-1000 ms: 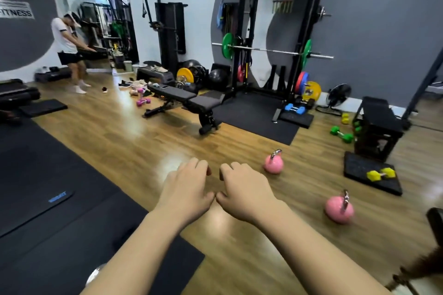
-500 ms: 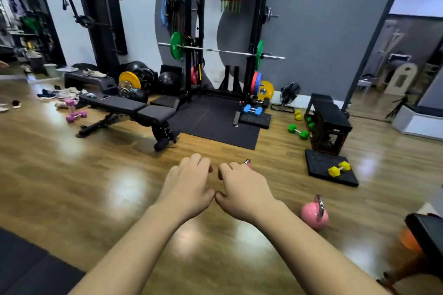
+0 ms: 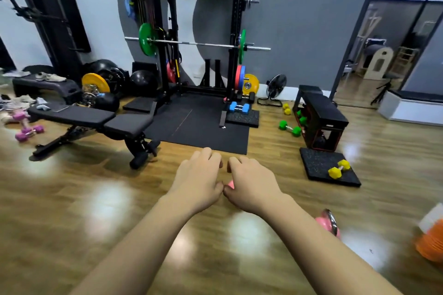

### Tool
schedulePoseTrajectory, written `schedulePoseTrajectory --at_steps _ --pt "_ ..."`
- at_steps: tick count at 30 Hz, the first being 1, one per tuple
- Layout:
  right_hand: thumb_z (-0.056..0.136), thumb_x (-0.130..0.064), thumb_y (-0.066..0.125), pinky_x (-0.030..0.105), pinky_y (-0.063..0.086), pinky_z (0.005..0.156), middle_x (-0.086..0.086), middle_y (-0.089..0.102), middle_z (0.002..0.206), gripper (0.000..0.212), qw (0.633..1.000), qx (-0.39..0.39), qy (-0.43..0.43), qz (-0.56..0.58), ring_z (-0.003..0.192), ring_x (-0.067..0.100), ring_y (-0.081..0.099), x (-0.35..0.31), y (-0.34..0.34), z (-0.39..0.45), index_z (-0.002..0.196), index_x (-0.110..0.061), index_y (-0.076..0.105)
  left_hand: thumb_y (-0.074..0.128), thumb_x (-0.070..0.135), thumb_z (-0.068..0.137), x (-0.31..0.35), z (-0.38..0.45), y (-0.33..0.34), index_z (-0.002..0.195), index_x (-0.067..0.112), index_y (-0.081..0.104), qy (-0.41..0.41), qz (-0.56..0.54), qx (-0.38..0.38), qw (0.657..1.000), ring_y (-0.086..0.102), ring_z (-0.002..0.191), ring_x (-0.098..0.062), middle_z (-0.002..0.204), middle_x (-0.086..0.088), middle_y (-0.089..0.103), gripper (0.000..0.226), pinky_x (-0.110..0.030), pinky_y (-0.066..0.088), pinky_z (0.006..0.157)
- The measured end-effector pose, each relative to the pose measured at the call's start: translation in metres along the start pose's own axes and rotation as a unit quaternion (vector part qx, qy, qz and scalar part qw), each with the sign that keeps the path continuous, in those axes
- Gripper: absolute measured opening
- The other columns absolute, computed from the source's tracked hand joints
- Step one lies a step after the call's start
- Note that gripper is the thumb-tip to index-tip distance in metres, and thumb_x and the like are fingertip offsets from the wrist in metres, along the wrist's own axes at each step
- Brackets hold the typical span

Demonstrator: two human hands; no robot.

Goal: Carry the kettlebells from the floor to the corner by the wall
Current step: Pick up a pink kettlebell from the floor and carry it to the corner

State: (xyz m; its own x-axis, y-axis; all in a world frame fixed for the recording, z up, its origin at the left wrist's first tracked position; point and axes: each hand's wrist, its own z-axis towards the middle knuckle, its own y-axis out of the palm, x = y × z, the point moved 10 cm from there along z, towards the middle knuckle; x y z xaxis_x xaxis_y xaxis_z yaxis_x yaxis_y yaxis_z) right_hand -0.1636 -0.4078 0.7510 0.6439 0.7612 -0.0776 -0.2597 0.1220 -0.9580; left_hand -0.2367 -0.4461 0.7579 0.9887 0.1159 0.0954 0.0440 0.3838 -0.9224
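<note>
Kettlebell point(image 3: 328, 224) on floor; both hands' grip loosely curled, empty; rack point(image 3: 236, 19) reads "ROGUE".

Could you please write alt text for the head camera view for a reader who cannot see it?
Two bare hands, left hand and right hand, reach forward empty over a wooden gym floor. One pink kettlebell sits beside the right forearm; another peeks between the hands.

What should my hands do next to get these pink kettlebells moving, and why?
Probably lower the right hand toward the pink kettlebell beside your right forearm. Both hands are held out side by side with nothing in them, the left hand included, and that kettlebell sits on the wooden floor, handle up. A second pink one is mostly hidden behind your hands.
</note>
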Motion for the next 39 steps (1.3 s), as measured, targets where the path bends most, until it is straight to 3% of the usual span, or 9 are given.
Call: schedulePoseTrajectory --at_steps 11,15,20,26,39 --pt "0.083 -0.048 0.057 0.035 0.045 0.067 -0.001 0.051 0.109 0.040 0.999 0.013 -0.029 0.007 0.100 0.023 0.051 0.028 0.065 0.257 0.111 -0.022 0.045 0.062 0.043 0.077 -0.165 0.193 0.070 0.103 0.027 0.045 -0.031 0.000 0.015 0.999 0.049 0.092 -0.019 0.102 0.006 0.045 0.035 -0.035 0.040 0.066" --pt "0.084 -0.044 0.057 0.032 0.036 0.063 0.000 0.051 0.109 0.038 1.000 -0.002 -0.015 0.002 0.100 0.023 0.050 0.039 0.112 0.362 0.111 -0.022 0.043 0.063 0.040 0.075 -0.234 0.279 0.111 0.105 0.028 0.045 -0.017 -0.015 0.010 1.000 0.048 0.092 -0.017 0.103 0.007 0.045 0.037 -0.034 0.044 0.070" --pt "0.084 -0.041 0.058 0.033 0.037 0.063 0.002 0.051 0.108 0.037 0.999 0.013 0.031 -0.003 0.100 0.025 0.050 0.071 0.129 0.492 0.111 -0.020 0.044 0.061 0.033 0.078 -0.296 0.401 0.137 0.109 0.023 0.046 0.033 -0.028 0.004 0.999 0.047 0.092 -0.019 0.104 0.004 0.045 0.036 -0.037 0.044 0.072" --pt "0.082 -0.038 0.061 0.033 0.036 0.062 0.003 0.052 0.107 0.037 0.994 0.031 0.102 -0.006 0.098 0.025 0.052 0.139 0.144 0.601 0.109 -0.019 0.044 0.062 0.031 0.077 -0.322 0.539 0.168 0.112 0.022 0.048 0.106 -0.050 0.010 0.993 0.048 0.091 -0.019 0.105 0.002 0.047 0.038 -0.036 0.045 0.069" --pt "0.084 -0.042 0.058 0.038 0.043 0.075 0.004 0.052 0.112 0.040 0.974 0.029 0.224 -0.016 0.105 0.027 0.052 0.340 0.241 0.795 0.115 -0.020 0.044 0.062 0.025 0.074 -0.326 0.804 0.330 0.112 0.021 0.050 0.212 -0.082 -0.045 0.973 0.049 0.090 -0.022 0.104 0.002 0.047 0.040 -0.041 0.046 0.069"
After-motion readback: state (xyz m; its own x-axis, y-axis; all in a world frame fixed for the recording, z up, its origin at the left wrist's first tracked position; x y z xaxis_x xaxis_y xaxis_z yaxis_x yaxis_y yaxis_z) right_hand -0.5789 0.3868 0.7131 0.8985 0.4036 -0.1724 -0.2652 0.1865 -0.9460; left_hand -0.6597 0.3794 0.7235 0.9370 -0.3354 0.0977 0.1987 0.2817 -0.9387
